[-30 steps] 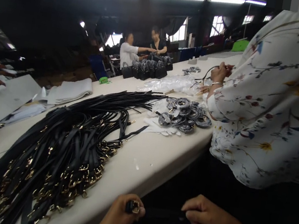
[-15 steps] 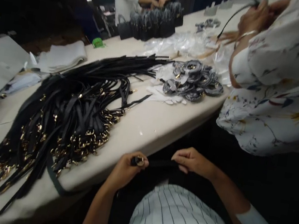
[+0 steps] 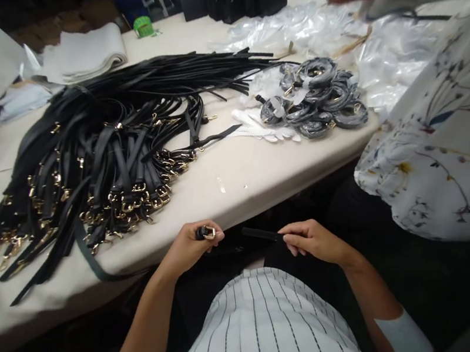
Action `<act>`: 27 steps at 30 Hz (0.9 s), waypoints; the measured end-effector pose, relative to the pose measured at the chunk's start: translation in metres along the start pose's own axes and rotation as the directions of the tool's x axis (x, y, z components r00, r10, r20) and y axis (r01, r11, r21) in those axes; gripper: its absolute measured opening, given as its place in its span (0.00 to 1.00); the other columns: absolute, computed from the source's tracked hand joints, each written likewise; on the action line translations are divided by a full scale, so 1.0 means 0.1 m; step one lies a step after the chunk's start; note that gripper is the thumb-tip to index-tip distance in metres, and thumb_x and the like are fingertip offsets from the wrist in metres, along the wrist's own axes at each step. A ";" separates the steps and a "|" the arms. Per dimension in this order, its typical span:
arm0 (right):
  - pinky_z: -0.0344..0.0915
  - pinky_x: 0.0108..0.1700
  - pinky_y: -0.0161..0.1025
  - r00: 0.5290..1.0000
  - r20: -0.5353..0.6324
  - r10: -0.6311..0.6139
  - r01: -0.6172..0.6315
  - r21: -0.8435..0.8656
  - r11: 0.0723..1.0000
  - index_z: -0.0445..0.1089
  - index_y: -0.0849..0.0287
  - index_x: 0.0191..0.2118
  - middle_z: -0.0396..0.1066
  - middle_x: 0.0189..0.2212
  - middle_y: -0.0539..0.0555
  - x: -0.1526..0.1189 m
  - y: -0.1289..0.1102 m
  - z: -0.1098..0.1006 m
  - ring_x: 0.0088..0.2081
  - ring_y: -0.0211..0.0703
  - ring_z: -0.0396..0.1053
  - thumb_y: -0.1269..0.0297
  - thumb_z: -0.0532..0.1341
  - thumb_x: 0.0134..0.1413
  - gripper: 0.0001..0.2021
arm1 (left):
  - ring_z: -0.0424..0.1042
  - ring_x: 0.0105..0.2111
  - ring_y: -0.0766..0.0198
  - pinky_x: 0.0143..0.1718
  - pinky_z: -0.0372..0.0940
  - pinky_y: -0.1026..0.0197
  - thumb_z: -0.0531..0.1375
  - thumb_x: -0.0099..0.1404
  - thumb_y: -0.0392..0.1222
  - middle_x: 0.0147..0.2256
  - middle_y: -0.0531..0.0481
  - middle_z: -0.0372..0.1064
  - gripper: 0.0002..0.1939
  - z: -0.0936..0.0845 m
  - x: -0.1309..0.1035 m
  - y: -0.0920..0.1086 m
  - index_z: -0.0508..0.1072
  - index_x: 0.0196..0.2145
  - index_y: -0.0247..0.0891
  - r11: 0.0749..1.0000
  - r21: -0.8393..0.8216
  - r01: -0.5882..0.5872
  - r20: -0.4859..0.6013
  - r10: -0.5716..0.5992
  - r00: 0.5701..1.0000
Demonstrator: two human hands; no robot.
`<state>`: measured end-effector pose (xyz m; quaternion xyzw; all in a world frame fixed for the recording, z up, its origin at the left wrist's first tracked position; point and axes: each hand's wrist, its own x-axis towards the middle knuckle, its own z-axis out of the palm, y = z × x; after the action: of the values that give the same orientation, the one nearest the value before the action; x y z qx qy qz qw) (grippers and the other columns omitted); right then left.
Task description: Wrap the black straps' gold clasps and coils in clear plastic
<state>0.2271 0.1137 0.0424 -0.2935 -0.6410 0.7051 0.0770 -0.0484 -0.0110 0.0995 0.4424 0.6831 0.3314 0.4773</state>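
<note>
Handbags (image 3: 192,0): contents hidden. Left fingers (image 3: 219,235), closed, grip a buckled strap (image 3: 209,232); right fingers (image 3: 295,240) pinch a black strip (image 3: 259,234) projecting leftward.

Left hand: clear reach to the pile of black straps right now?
Probably yes: nothing visible blocks the left hand from the pile of black straps, though it is occupied, holding a buckled strap end.

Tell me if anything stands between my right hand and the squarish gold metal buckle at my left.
Only the flat black strip in your right hand and, beside the buckle, the fingertips of your left hand; between strip and fingertips, nothing visible does.
</note>
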 end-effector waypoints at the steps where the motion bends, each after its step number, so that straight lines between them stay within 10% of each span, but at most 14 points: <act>1: 0.54 0.23 0.31 1.000 -0.008 0.003 -0.003 0.013 1.000 0.75 0.65 0.44 0.69 0.20 0.49 0.00 0.02 0.01 0.19 0.31 0.58 0.55 0.61 0.59 0.17 | 0.61 0.23 0.69 0.26 0.56 0.65 0.63 0.62 0.49 0.22 0.54 0.65 0.14 0.00 0.00 0.01 0.73 0.29 0.34 1.000 -0.011 0.003 -0.001 -0.003 1.000; 11: 0.44 0.18 0.31 0.996 -0.082 0.030 -0.004 0.296 0.955 0.75 0.66 0.37 0.63 0.12 0.45 0.17 -0.02 0.46 0.14 0.29 0.52 0.48 0.65 0.53 0.21 | 0.58 0.27 0.71 0.28 0.55 0.67 0.69 0.55 0.50 0.30 0.55 0.62 0.20 0.34 0.02 0.05 0.71 0.40 0.37 0.928 -0.373 -0.013 0.014 0.020 1.000; 22: 0.45 0.21 0.31 1.000 -0.017 -0.022 0.027 0.498 0.867 0.73 0.66 0.34 0.66 0.16 0.48 0.25 0.11 0.61 0.17 0.28 0.53 0.50 0.64 0.55 0.19 | 0.57 0.26 0.69 0.28 0.54 0.63 0.60 0.66 0.52 0.28 0.53 0.62 0.24 0.46 -0.03 -0.09 0.70 0.53 0.34 0.909 -0.379 -0.175 0.011 0.194 0.981; 27: 0.46 0.21 0.31 0.997 -0.047 -0.063 0.078 0.513 0.855 0.71 0.66 0.33 0.65 0.17 0.47 0.29 0.01 0.68 0.17 0.28 0.53 0.50 0.64 0.56 0.19 | 0.68 0.38 0.61 0.44 0.62 0.59 0.60 0.66 0.50 0.39 0.47 0.71 0.20 0.59 -0.01 -0.05 0.71 0.51 0.36 0.944 -0.290 -0.161 0.056 0.184 0.981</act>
<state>0.1692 0.0689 0.0326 -0.2487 -0.4386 0.8430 0.1876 0.0059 -0.0122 0.0764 0.4408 0.5669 0.4479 0.5327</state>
